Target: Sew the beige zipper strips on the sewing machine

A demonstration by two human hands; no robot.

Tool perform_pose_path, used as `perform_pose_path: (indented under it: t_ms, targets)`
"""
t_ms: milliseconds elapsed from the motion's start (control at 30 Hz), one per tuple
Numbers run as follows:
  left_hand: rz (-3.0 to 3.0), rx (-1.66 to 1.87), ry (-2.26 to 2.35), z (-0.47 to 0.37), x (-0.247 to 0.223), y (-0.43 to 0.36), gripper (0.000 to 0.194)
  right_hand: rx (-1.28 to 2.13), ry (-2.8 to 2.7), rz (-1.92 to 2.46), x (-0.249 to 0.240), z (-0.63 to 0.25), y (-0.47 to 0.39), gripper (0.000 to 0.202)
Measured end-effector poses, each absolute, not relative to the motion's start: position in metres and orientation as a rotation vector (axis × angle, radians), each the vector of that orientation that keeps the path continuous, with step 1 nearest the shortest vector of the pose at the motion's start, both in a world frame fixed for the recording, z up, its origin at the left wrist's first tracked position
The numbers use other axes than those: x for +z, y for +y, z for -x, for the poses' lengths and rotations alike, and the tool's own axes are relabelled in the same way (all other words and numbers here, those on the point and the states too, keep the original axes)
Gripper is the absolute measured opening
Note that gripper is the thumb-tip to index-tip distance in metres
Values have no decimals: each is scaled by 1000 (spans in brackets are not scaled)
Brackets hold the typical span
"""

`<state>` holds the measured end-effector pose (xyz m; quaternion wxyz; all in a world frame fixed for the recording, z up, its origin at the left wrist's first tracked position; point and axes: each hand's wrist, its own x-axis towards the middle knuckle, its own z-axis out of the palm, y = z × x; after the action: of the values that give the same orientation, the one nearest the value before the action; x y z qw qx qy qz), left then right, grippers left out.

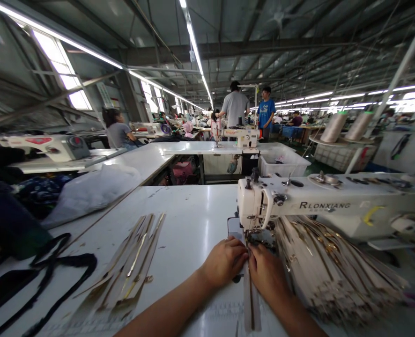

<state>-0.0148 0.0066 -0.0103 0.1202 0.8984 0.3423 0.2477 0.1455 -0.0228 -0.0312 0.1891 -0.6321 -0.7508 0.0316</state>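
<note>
A pale zipper strip (251,304) with a brown line of teeth runs up the table under the presser foot of a white sewing machine (327,201). My left hand (225,262) lies on its left side, fingers curled and pressed onto it just before the needle. From the right, my right hand (269,269) pinches the same strip, its thumb close to my left fingertips. The strip's far end is hidden by the hands and the machine. A thick pile of similar zipper strips (330,267) with gold teeth lies right of my right hand.
Several more zipper strips (133,262) lie on the white table (189,210) at left. Black straps (67,262) and white cloth (95,192) are farther left. Thread cones (334,127) stand at right. Beyond are another sewing machine (240,137), a white bin (285,164) and several people.
</note>
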Motion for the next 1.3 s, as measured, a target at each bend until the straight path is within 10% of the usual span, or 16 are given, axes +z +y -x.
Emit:
perform_pose_path:
  t_ms: [1300]
  targets:
    - [-2434,21,2200,93,-16,-40,56,176,-2153,1131,-70,-151,-17,37]
